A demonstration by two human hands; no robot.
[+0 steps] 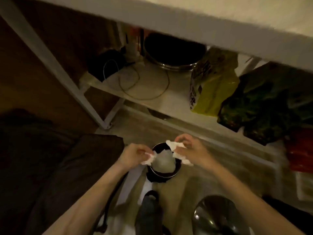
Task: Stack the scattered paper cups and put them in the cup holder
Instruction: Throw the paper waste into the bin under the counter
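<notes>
White crumpled plastic liner (pixel 163 161) sits over the small round black bin (pixel 162 173) on the floor. Left hand (pixel 133 154) and right hand (pixel 189 150) each pinch its edges, apparently spreading it across the rim. No paper cups or holder show.

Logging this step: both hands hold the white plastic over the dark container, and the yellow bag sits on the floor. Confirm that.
Not quite. The head view shows the yellow bag on the lower shelf, not the floor. Both the left hand and right hand do hold the white plastic over the dark container.
</notes>
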